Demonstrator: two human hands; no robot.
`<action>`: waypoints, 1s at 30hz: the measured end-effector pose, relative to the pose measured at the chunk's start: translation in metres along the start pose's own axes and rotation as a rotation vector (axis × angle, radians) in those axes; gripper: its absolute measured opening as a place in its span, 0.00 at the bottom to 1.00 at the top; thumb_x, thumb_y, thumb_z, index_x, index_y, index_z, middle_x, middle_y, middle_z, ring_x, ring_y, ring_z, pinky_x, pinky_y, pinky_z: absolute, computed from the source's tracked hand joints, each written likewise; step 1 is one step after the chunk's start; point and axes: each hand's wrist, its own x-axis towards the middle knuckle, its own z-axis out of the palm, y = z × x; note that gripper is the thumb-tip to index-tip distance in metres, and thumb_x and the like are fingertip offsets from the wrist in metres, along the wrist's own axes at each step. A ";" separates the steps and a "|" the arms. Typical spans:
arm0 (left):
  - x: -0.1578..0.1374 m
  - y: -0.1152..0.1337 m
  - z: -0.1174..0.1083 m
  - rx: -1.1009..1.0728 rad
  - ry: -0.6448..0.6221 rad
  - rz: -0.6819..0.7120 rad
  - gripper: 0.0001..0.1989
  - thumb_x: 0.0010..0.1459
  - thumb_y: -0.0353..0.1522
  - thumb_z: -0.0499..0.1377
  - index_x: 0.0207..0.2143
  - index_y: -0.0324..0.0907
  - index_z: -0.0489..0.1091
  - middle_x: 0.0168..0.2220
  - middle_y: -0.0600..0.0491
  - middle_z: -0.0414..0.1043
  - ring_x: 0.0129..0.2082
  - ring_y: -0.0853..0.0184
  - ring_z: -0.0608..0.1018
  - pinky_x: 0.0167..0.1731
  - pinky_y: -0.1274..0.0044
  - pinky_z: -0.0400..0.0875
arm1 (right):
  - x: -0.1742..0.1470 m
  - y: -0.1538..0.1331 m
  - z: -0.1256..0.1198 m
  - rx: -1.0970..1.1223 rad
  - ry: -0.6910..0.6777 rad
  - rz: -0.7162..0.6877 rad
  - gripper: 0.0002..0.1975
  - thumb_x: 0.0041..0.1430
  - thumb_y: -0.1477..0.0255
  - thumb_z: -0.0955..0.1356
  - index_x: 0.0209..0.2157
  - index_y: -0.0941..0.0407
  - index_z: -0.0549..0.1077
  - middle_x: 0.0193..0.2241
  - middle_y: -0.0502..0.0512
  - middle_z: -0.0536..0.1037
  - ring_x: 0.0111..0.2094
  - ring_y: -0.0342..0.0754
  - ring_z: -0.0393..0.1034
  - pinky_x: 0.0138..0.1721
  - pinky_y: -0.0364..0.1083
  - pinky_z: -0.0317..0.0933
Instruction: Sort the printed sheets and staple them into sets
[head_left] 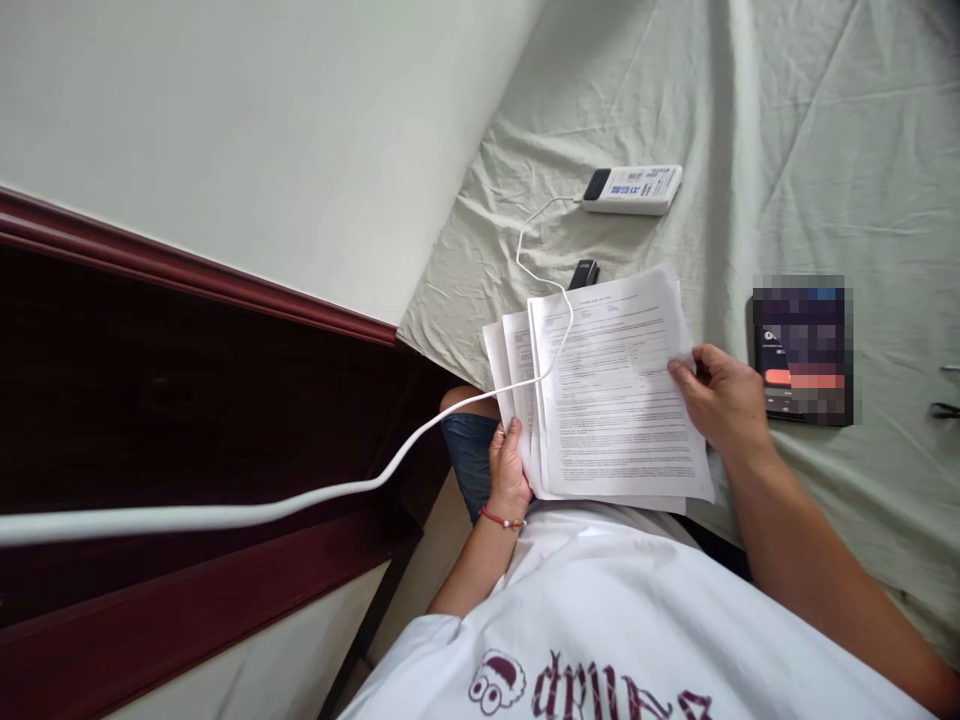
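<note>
Several printed paper sheets (607, 410) are held over my lap, fanned out so that the edges of the lower ones show at the left. My left hand (510, 470) grips the stack at its lower left edge, thumb on top and the other fingers hidden beneath. With thumb and fingers, my right hand (724, 395) pinches the right edge of the top sheet, which is covered in small lines of text. A white cable (450, 408) passes across the upper left of the papers.
A white power bank (634, 190) with the cable plugged in lies on the pale green sheet (810, 180). Behind the papers sits a small black object (583, 273). A partly blurred phone or tablet (802, 350) is right of my right hand. Dark red wooden trim (225, 285) runs along the left.
</note>
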 end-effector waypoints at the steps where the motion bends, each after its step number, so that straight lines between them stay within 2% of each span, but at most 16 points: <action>1: 0.000 0.000 0.000 -0.002 0.004 0.001 0.27 0.39 0.42 0.79 0.40 0.42 0.77 0.41 0.51 0.83 0.44 0.59 0.84 0.53 0.67 0.75 | 0.000 0.001 0.000 0.003 0.001 -0.003 0.09 0.60 0.63 0.68 0.31 0.53 0.73 0.23 0.48 0.72 0.26 0.46 0.63 0.31 0.47 0.56; 4: 0.000 -0.001 0.000 0.034 -0.005 0.030 0.28 0.41 0.43 0.78 0.42 0.42 0.76 0.42 0.50 0.83 0.44 0.60 0.84 0.52 0.68 0.75 | 0.000 0.002 0.001 0.032 -0.017 -0.007 0.09 0.60 0.62 0.68 0.30 0.53 0.72 0.23 0.48 0.71 0.26 0.46 0.62 0.30 0.47 0.55; 7: 0.000 -0.001 -0.001 0.099 -0.007 0.109 0.30 0.41 0.43 0.78 0.43 0.44 0.71 0.40 0.52 0.82 0.40 0.64 0.83 0.47 0.71 0.74 | 0.000 0.001 0.001 0.064 -0.075 -0.006 0.11 0.60 0.62 0.68 0.26 0.52 0.68 0.22 0.48 0.70 0.25 0.46 0.61 0.29 0.47 0.54; 11: 0.002 -0.001 -0.002 0.140 -0.036 0.183 0.36 0.40 0.38 0.78 0.48 0.49 0.64 0.37 0.55 0.81 0.36 0.66 0.82 0.45 0.72 0.74 | 0.000 -0.002 -0.001 0.046 -0.116 -0.006 0.13 0.60 0.62 0.67 0.24 0.52 0.65 0.20 0.47 0.66 0.25 0.46 0.58 0.28 0.47 0.52; 13: 0.003 -0.002 -0.004 0.164 -0.047 0.203 0.32 0.41 0.36 0.78 0.47 0.48 0.66 0.35 0.56 0.80 0.35 0.67 0.81 0.43 0.74 0.73 | 0.000 -0.004 -0.002 0.035 -0.118 -0.014 0.14 0.60 0.62 0.67 0.23 0.52 0.64 0.19 0.47 0.65 0.24 0.46 0.58 0.28 0.47 0.52; 15: 0.006 -0.003 -0.006 0.190 -0.029 0.213 0.25 0.40 0.36 0.77 0.39 0.45 0.71 0.32 0.57 0.77 0.33 0.69 0.79 0.40 0.77 0.71 | 0.000 -0.006 -0.003 0.032 -0.129 -0.021 0.13 0.60 0.63 0.66 0.24 0.52 0.64 0.20 0.48 0.67 0.25 0.46 0.59 0.29 0.47 0.53; 17: 0.008 -0.002 -0.007 0.198 -0.008 0.192 0.20 0.37 0.35 0.77 0.31 0.42 0.72 0.30 0.57 0.76 0.30 0.71 0.76 0.37 0.78 0.69 | -0.001 -0.007 -0.002 0.024 -0.145 -0.029 0.12 0.60 0.63 0.65 0.25 0.52 0.66 0.21 0.49 0.70 0.26 0.47 0.62 0.30 0.47 0.54; 19: 0.008 0.000 -0.007 0.187 -0.003 0.140 0.20 0.35 0.36 0.77 0.29 0.41 0.73 0.28 0.57 0.75 0.29 0.72 0.75 0.36 0.78 0.69 | -0.001 -0.007 0.000 0.017 -0.158 -0.046 0.11 0.61 0.63 0.64 0.26 0.52 0.67 0.23 0.51 0.73 0.28 0.48 0.64 0.32 0.47 0.56; 22: 0.006 0.003 -0.005 0.166 -0.026 0.072 0.22 0.35 0.38 0.78 0.32 0.42 0.75 0.30 0.58 0.78 0.29 0.71 0.77 0.36 0.78 0.71 | -0.001 -0.007 0.003 -0.004 -0.160 -0.080 0.10 0.61 0.64 0.63 0.27 0.52 0.67 0.25 0.52 0.75 0.29 0.49 0.66 0.33 0.47 0.57; 26: 0.000 0.005 -0.002 0.156 -0.035 0.001 0.25 0.34 0.40 0.79 0.35 0.42 0.76 0.31 0.58 0.80 0.32 0.70 0.79 0.39 0.77 0.73 | -0.001 -0.006 0.006 -0.036 -0.162 -0.095 0.11 0.60 0.63 0.63 0.25 0.52 0.63 0.23 0.52 0.72 0.27 0.49 0.64 0.32 0.47 0.55; 30: -0.004 0.006 -0.002 0.105 -0.058 -0.160 0.27 0.40 0.49 0.77 0.34 0.40 0.78 0.34 0.52 0.82 0.34 0.65 0.82 0.39 0.74 0.75 | -0.002 -0.006 0.006 -0.029 -0.167 -0.119 0.12 0.60 0.63 0.63 0.25 0.52 0.62 0.21 0.51 0.69 0.25 0.48 0.61 0.31 0.47 0.53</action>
